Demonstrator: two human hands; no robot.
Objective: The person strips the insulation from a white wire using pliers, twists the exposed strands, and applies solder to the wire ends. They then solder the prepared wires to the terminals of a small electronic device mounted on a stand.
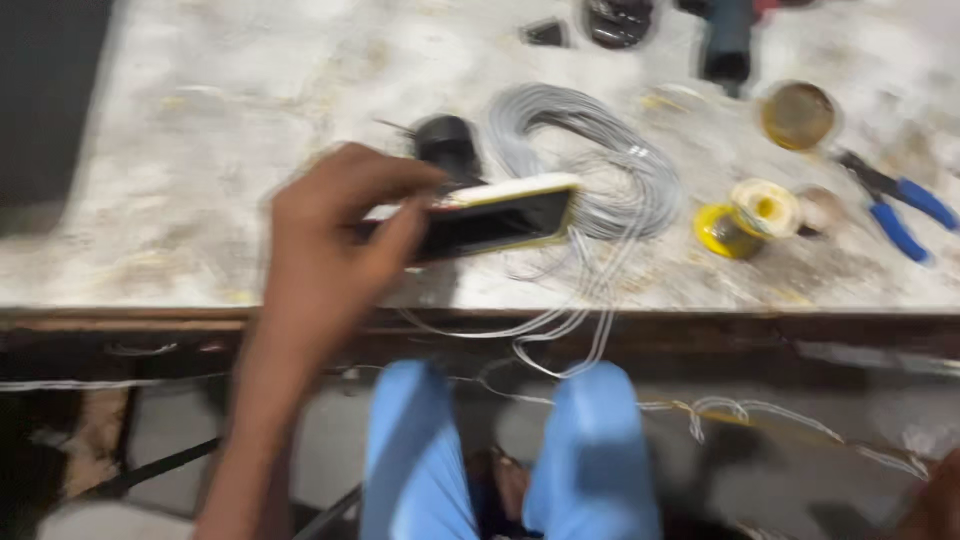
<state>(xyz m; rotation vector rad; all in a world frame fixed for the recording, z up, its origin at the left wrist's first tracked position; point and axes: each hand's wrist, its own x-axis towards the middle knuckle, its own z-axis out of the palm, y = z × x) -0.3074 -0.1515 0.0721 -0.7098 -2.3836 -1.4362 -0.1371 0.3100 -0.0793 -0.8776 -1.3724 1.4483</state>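
Clearly the left hand [335, 235] has its fingers [400, 235] closed in a pinch on one short end of a flat rectangular device [500, 215], dark on its face with a pale yellow edge, thumb on top and the other digits under it as far as the blur allows. The device hangs level above the near part of the counter [200, 160], at the centre of the frame, touching nothing but the hand. It looks merely lifted so far; nothing is attached to it, and no tool is in use, so any work on it seems not yet begun.

Just beyond the device lies a loose coil of grey wire [600, 150], with strands trailing over the counter's front edge toward the person's blue-clad knees [590, 450] at bottom centre. A small black round object [447, 145] sits just behind the hand. Further right stand a yellow spool [745, 215] and a round tin [798, 115], and blue-handled pliers [900, 210] lie at the right edge. Dark tools line the top edge, too blurred to identify. Only a sliver that may be the right hand shows in the lower right corner, so its state cannot be told.
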